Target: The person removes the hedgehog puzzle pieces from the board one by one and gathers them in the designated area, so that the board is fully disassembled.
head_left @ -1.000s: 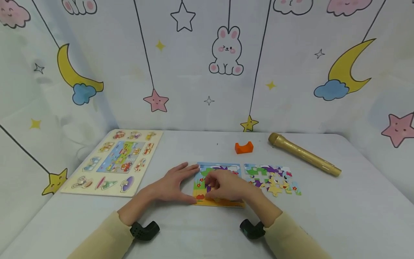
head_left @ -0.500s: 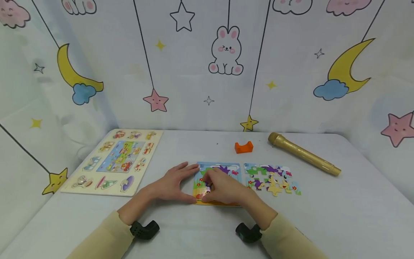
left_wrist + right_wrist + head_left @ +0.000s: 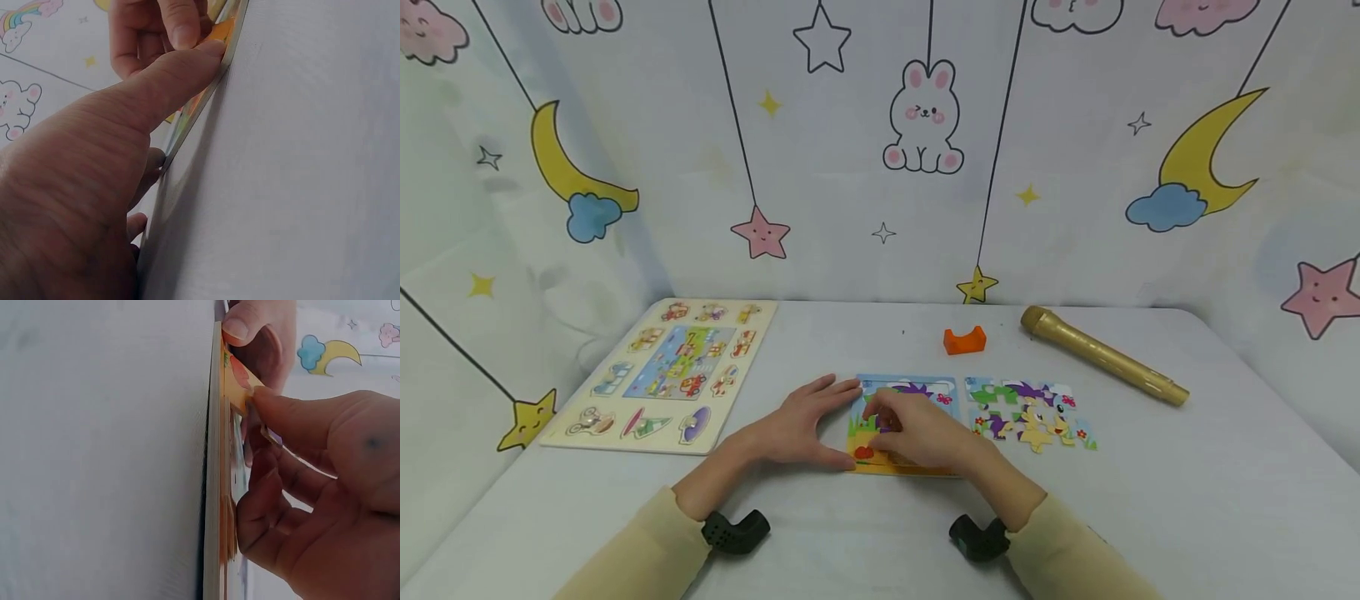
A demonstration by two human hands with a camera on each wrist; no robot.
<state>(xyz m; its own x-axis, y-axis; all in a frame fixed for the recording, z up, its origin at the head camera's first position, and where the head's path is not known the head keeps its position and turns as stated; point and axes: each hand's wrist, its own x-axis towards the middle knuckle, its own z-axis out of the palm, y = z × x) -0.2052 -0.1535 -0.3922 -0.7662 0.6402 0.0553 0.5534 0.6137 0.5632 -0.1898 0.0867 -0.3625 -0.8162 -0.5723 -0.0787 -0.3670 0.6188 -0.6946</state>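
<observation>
A small picture puzzle board [image 3: 917,471] with a blue and orange border lies in front of me. My left hand [image 3: 801,425] rests along its left side, fingers spread, its thumb [image 3: 194,62] pressing on the near left corner. Over the left part of the board, my right hand [image 3: 917,427] pinches a puzzle piece [image 3: 239,375] with a red print between thumb and fingers. In the right wrist view the piece stands tilted up from the board. My right hand hides much of the board's middle.
Right of the board lie several joined puzzle pieces [image 3: 1037,425] showing a yellow and purple animal. Behind are an orange arched block [image 3: 965,340] and a gold toy microphone [image 3: 1105,356]. A large wooden peg puzzle [image 3: 718,425] lies at the left.
My right hand has shifted slightly left over the board, its fingers still bunched at the lower left pieces. The left hand stays in place.
</observation>
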